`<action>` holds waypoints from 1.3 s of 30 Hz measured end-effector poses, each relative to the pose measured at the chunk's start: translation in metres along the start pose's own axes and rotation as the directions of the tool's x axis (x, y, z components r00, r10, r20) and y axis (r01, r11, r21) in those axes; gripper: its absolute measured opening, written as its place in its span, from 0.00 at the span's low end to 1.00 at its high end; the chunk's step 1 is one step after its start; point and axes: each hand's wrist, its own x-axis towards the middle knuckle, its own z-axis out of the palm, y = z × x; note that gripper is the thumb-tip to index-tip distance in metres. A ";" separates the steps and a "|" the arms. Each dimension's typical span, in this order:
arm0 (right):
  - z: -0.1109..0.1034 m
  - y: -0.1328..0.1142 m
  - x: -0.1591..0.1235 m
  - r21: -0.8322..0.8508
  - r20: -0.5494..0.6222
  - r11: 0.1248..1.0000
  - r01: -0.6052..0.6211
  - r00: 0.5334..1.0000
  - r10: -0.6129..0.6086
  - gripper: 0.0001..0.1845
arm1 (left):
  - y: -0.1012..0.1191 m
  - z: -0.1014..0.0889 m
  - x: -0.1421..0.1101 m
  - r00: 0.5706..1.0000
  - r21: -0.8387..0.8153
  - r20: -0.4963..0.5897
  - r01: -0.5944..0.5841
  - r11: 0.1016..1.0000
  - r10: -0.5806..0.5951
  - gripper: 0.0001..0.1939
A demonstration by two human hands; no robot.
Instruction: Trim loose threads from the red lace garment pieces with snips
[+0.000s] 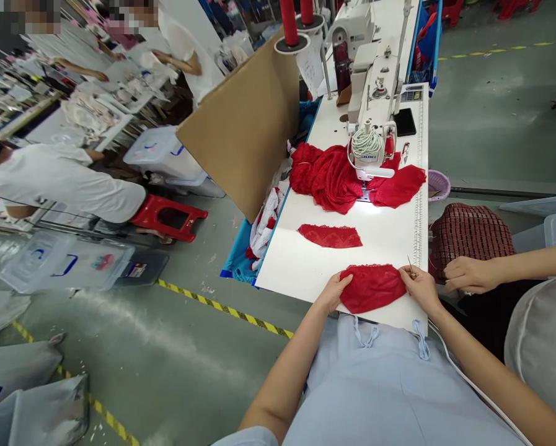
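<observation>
A red fabric piece [373, 290] with a lacy upper edge lies spread at the table's near end. My left hand [334, 291] pinches its left corner between thumb and fingers. At the opposite corner, my right hand [419, 286] is closed on the same piece, and a thin pointed metal tool [410, 267] sticks up from those fingers; its exact kind is unclear. Farther up lies a second, flat red lace piece [331, 236]. Beyond it, a gathered heap of red fabric [326, 176] reaches the sewing machine [368, 148], with more red cloth [401, 186] right of the needle.
The white table [282, 263] carries a ruler strip and a black phone [405, 122]. A cardboard sheet [254, 124] stands along its left side over a blue bin [238, 254]. Close on the right is a co-worker's hand [473, 274]. A red stool [170, 217] supports another seated person.
</observation>
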 end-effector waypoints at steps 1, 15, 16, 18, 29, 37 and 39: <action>0.000 -0.004 -0.002 -0.009 -0.010 1.000 -0.007 1.000 0.007 0.17 | 0.000 0.000 0.000 1.000 0.001 -0.006 0.004 1.000 -0.004 0.19; -0.001 -0.025 -0.009 -0.013 -0.019 1.000 -0.026 0.999 0.026 0.21 | 0.006 0.004 -0.004 0.999 0.002 -0.024 0.046 0.999 -0.046 0.19; -0.001 -0.025 -0.009 -0.013 -0.017 1.000 -0.024 1.000 0.023 0.22 | 0.005 0.004 -0.004 0.999 -0.002 -0.026 0.045 0.999 -0.045 0.19; -0.001 -0.025 -0.009 -0.010 -0.014 1.000 -0.018 1.000 0.018 0.22 | 0.004 0.003 -0.002 0.999 -0.010 -0.025 0.041 0.999 -0.041 0.18; -0.002 -0.022 -0.008 -0.009 0.012 1.000 -0.029 0.999 0.030 0.22 | -0.001 -0.003 0.002 0.999 -0.013 -0.032 0.029 0.999 -0.029 0.21; -0.002 -0.022 -0.009 0.018 0.031 0.999 -0.047 0.998 0.047 0.21 | -0.001 -0.003 0.001 0.999 0.017 -0.049 0.009 1.000 -0.008 0.20; -0.003 -0.023 -0.008 0.020 0.035 0.999 -0.051 0.998 0.050 0.20 | -0.001 -0.003 0.001 0.999 0.017 -0.051 0.002 1.000 -0.001 0.20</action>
